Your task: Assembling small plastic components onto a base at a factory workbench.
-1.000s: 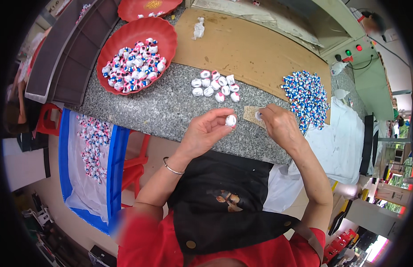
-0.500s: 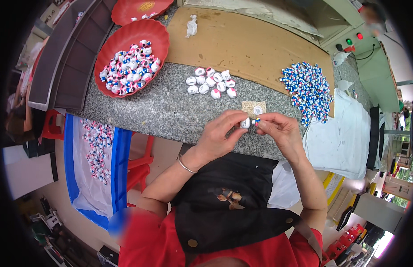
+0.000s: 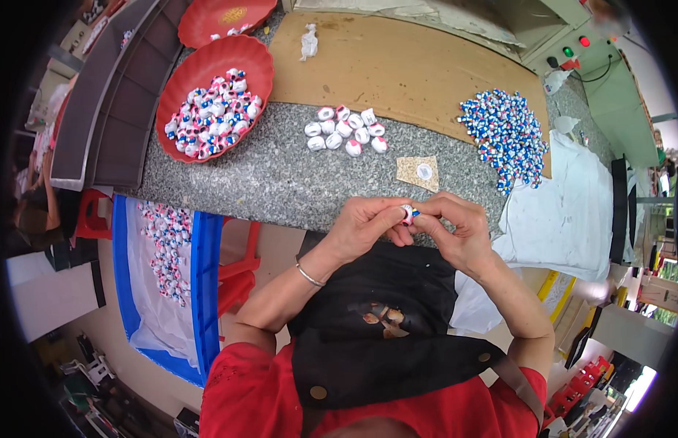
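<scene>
- Small round white piece with a red-and-blue part (image 3: 408, 214) sits pinched between the fingertips of both hands, just above the near edge of the speckled grey stone worktop (image 3: 280, 182) and over the person's black apron (image 3: 383, 328).
- Left hand (image 3: 364, 226) is curled around the piece from the left, thumb and fingers closed on it; a thin bangle circles that wrist.
- Right hand (image 3: 456, 230) meets it from the right, fingertips gripping the same piece, so both hands grasp it together.
- Just beyond the hands lies a small tan square pad (image 3: 419, 173) with a white disc on it.
- Further back, a loose cluster of white round caps (image 3: 346, 130) lies on the worktop.
- To the right, a heap of small blue, white and red parts (image 3: 505, 139) spreads over the edge of a brown board (image 3: 397, 66).
- To the left, a red plastic bowl (image 3: 207, 69) holds many joined pieces, and a blue crate (image 3: 207, 270) below the worktop holds more.
- Judging by the piles, a good share looks finished, yet plenty of loose caps and parts remain.
</scene>
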A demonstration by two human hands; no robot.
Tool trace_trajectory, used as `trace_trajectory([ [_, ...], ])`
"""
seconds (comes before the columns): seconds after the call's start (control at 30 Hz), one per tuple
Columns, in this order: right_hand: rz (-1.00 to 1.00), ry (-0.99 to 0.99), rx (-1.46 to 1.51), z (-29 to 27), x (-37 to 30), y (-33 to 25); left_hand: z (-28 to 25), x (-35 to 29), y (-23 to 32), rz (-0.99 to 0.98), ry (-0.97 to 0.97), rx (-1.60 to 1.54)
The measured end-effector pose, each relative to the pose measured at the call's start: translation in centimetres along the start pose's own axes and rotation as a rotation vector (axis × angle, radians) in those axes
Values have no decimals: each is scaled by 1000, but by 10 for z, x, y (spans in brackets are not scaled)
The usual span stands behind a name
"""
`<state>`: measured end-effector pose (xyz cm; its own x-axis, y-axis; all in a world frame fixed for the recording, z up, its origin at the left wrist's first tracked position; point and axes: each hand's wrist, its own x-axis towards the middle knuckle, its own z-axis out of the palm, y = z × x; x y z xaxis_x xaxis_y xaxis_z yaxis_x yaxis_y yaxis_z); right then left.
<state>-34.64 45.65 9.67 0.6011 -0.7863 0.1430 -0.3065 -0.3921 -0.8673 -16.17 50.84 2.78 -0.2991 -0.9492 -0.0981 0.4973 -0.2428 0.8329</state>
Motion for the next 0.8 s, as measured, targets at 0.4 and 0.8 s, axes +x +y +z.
trace_trajectory([
  [0.4,56,128,35,14,-1,20,-30,9,22,-78,-73,66],
  [0.8,159,473,-331,-63,-30,97,-200,70,229,486,882,1486],
])
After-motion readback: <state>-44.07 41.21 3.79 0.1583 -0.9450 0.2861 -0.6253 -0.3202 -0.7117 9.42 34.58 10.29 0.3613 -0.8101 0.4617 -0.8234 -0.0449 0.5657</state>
